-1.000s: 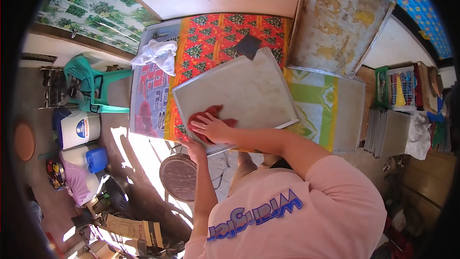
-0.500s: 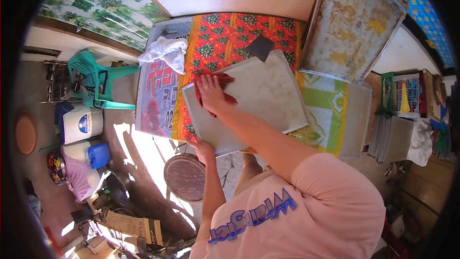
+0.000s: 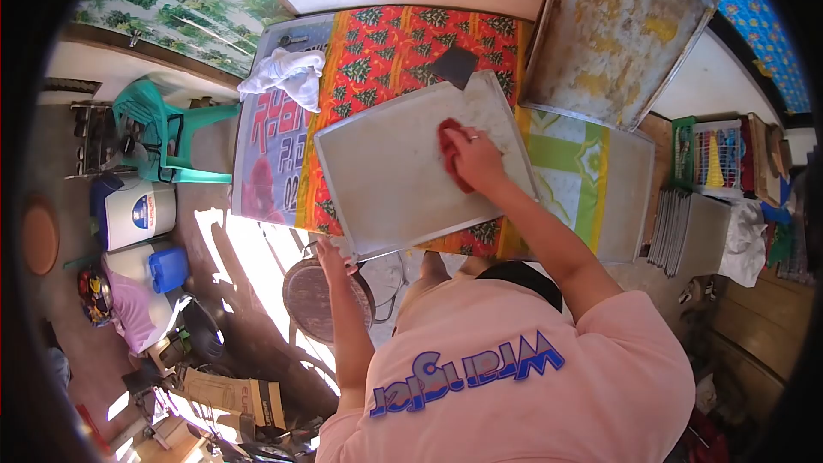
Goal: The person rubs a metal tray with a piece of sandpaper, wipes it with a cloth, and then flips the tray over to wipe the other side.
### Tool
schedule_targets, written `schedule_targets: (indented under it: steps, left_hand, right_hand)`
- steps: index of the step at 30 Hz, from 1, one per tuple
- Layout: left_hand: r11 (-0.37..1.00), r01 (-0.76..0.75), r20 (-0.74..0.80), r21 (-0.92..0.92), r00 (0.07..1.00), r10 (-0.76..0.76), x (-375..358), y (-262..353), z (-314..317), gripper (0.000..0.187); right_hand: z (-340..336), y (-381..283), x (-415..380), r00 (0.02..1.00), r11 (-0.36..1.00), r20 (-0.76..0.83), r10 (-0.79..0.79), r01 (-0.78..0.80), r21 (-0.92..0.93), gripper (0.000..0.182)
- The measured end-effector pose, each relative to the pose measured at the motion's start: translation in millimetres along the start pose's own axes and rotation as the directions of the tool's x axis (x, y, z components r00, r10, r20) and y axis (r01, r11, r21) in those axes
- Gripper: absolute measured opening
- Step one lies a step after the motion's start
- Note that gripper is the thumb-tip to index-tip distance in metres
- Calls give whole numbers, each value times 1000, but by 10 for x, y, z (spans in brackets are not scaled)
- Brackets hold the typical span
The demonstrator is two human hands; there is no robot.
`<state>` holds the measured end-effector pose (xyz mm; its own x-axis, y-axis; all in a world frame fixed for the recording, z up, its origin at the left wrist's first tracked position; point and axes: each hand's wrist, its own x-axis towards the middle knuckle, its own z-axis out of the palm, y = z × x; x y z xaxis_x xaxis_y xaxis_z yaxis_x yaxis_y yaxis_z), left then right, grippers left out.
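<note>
A flat metal baking tray (image 3: 403, 180) lies at an angle on the table, its near edge reaching the table's front. My right hand (image 3: 478, 161) presses a bunched red cloth (image 3: 451, 154) onto the right part of the tray. At the tray's near left corner, my left hand (image 3: 336, 259) grips the rim. Just past the far edge of the tray lies a dark square sheet (image 3: 454, 66). A crumpled white cloth (image 3: 287, 75) rests at the table's far left.
Large stained trays (image 3: 613, 34) lean against the wall at the back right. Another tray (image 3: 624, 197) lies at the table's right end. A round stool (image 3: 328, 300) stands below the front edge. A green plastic chair (image 3: 163, 133) is at the left, a basket rack (image 3: 718, 154) at the right.
My right hand has slid the red cloth from the tray's left side across to its right side. My left hand stays at the near left corner. The view has shifted slightly.
</note>
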<state>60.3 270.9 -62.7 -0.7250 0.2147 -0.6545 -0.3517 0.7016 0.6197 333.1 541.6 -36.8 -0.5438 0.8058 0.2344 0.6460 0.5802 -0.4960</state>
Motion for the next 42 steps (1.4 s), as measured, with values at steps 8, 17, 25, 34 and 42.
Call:
schedule_targets:
  steps: [8, 17, 25, 34, 42]
  left_hand:
    - [840, 279, 345, -465, 931, -119, -372, -89, -236, 74]
    - [918, -30, 348, -396, 920, 180, -32, -504, -95, 40]
    - [947, 74, 178, -313, 984, -18, -68, -251, 3, 37]
    - [685, -578, 67, 444, 784, 618, 344, -14, -70, 24]
    - [362, -690, 346, 626, 662, 664, 13, 530, 581, 37]
  right_hand:
    - [1207, -1181, 147, 934, 934, 134, -331, 305, 185, 54]
    - [875, -1195, -612, 505, 697, 501, -702, 633, 338, 25]
    - [-366, 312, -1049, 752, 958, 613, -244, 283, 34, 18]
    - [-825, 217, -798, 959, 996, 273, 75, -61, -61, 29]
    - [-364, 166, -213, 930, 968, 368, 14, -105, 227, 34]
